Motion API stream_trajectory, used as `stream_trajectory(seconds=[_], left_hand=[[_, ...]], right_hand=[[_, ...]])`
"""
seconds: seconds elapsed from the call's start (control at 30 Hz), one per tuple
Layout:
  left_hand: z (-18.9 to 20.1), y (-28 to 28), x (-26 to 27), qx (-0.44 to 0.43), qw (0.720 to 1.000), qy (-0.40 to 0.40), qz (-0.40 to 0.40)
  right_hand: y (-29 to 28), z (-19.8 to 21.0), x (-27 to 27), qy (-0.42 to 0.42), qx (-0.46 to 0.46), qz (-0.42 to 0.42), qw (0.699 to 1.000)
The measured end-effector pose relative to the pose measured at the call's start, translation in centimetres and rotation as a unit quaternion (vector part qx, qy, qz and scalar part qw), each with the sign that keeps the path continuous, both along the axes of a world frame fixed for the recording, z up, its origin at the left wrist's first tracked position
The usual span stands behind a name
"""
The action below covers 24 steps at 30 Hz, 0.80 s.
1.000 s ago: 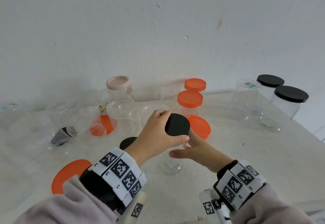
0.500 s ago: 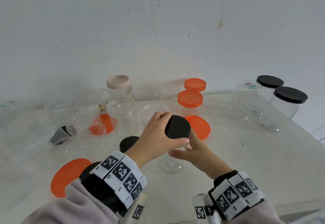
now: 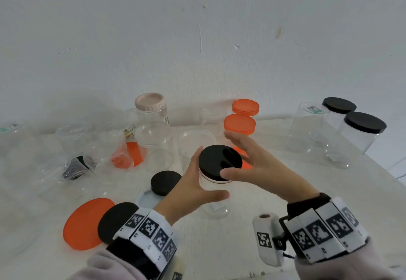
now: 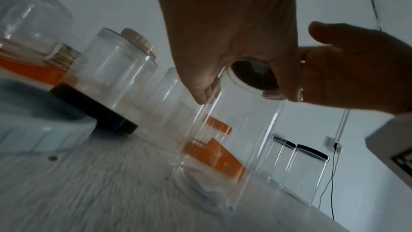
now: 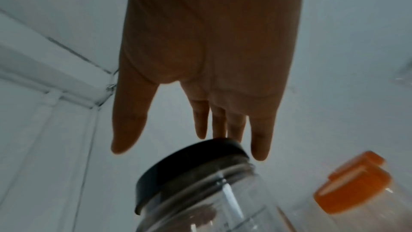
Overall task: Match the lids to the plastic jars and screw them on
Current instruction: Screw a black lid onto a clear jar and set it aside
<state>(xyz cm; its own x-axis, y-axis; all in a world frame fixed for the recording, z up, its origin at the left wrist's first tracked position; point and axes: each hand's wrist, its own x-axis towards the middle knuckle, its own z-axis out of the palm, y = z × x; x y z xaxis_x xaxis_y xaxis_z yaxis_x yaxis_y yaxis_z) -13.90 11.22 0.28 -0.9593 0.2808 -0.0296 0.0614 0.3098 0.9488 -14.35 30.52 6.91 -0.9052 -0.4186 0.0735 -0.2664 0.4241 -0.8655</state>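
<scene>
the table [image 3: 274,224] carries the clear jar [image 3: 214,194] near its middle, the left hand [image 3: 191,194] wrapped round its upper wall. the right hand [image 3: 259,165], fingers spread, hovers at the black lid [image 3: 220,162] on top. risk: the lid looks tilted, so it could cross-thread or pop off. whether the threads have caught is hidden.

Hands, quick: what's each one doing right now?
Left hand: holding the clear jar below its black lid.
Right hand: open, fingers spread around the lid.
</scene>
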Motion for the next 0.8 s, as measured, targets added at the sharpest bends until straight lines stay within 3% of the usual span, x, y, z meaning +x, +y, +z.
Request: stream_trajectory(seconds=[0.13,0.3,0.8], left_hand=[[-0.9,0.4,-0.1,-0.009,1.0,0.012,0.018],[-1.2,0.3,-0.2,-0.015,0.999,0.029,0.023],[-1.6,0.5,0.2,-0.011,0.998,0.058,0.034]], right_hand=[[-1.3,1.8,-1.2,0.062,0.181,0.058,0.98],[-2.5,3.3,-2.4,0.054,0.301,0.102,0.947],[-4.2,3.0,-2.1,0.103,0.401,0.024,0.91]])
